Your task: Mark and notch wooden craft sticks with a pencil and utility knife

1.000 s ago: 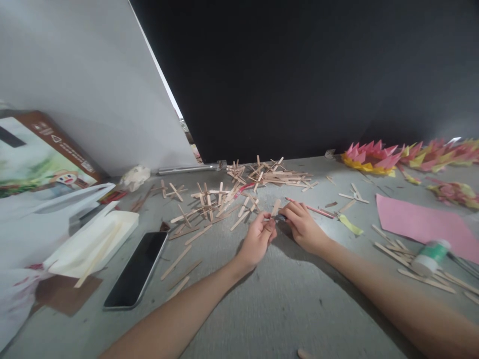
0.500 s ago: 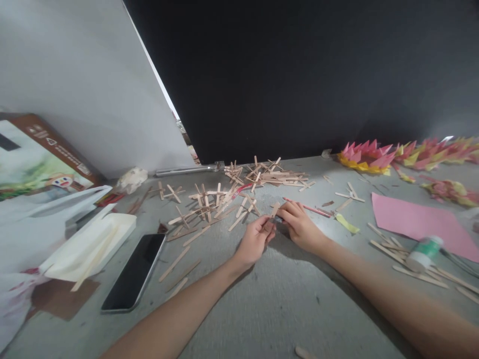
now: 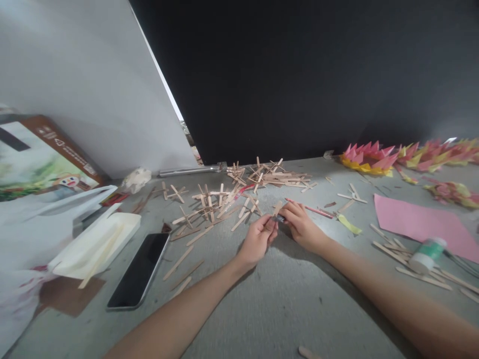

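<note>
My left hand [image 3: 261,237] is closed, pinching a wooden craft stick [image 3: 277,207] whose rounded end pokes up between my hands. Opposite it, my right hand [image 3: 301,225] is closed around a small dark grey object [image 3: 280,218], pressed against the stick; its kind is too hidden to tell. Just behind the hands, a red pencil-like rod [image 3: 316,211] lies on the grey table. Beyond my left hand spreads a pile of craft sticks [image 3: 284,178], some joined into crosses.
To the left are a phone [image 3: 139,271], a white tray [image 3: 129,223] holding a stick, a plastic bag [image 3: 26,239] and a printed box [image 3: 71,154]. Rightward lie pink paper [image 3: 422,219], a green-and-white bottle [image 3: 426,255], loose sticks and folded paper pieces [image 3: 368,159]. A black panel [image 3: 299,80] stands behind.
The view has shifted slightly, so everything sits a little further right. Both hands keep their grip, and more of the dark object shows between them.
</note>
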